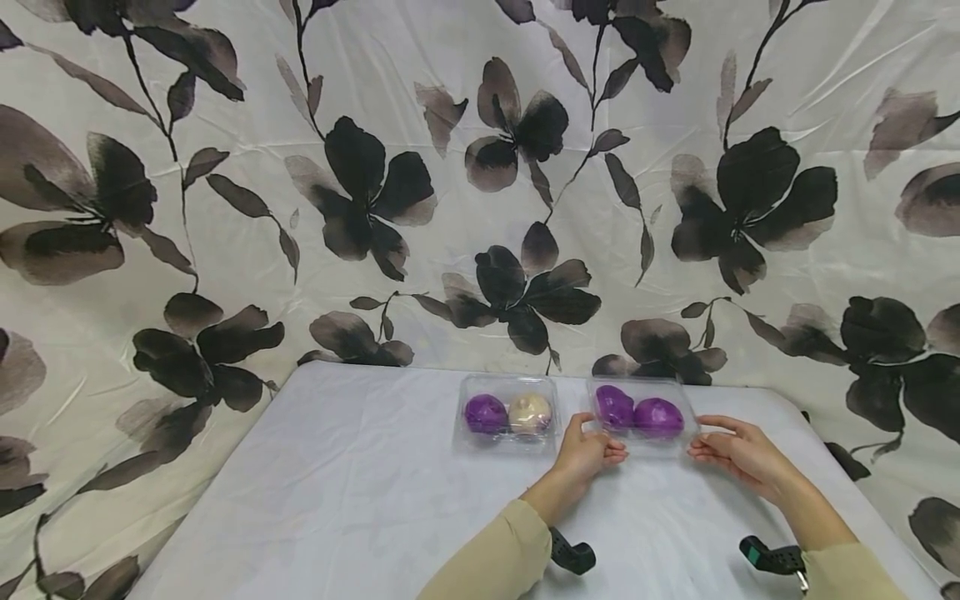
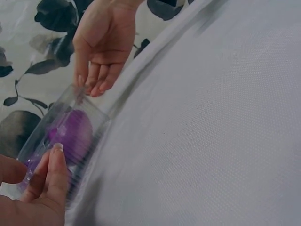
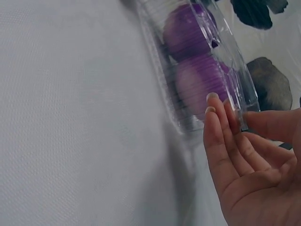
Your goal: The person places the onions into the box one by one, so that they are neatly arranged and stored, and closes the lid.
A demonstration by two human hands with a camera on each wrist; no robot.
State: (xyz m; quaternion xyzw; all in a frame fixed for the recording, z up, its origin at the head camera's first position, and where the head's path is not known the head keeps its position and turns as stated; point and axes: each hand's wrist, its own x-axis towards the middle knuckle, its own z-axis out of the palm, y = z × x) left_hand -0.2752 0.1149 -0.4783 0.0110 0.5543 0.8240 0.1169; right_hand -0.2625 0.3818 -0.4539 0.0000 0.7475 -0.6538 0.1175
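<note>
A clear plastic box (image 1: 660, 447) with two rounded purple things (image 1: 658, 417) inside stands at the back right of the table. At its left end my left hand (image 1: 587, 450) grips the edge between thumb and fingers. My right hand (image 1: 742, 458) pinches the opposite end, its thumb and fingertips on the corner in the right wrist view. Ridged clear sides of the box (image 3: 164, 89) partly blur the purple things. In the left wrist view, the fingers of my left hand (image 2: 40, 188) cover part of the near end.
Left of it stands a second clear box (image 1: 506, 450), holding one purple and one cream-coloured rounded thing (image 1: 530, 414). Both are close to the far edge of the white-covered table (image 1: 322, 483). Behind hangs a flower-printed cloth (image 1: 420, 317).
</note>
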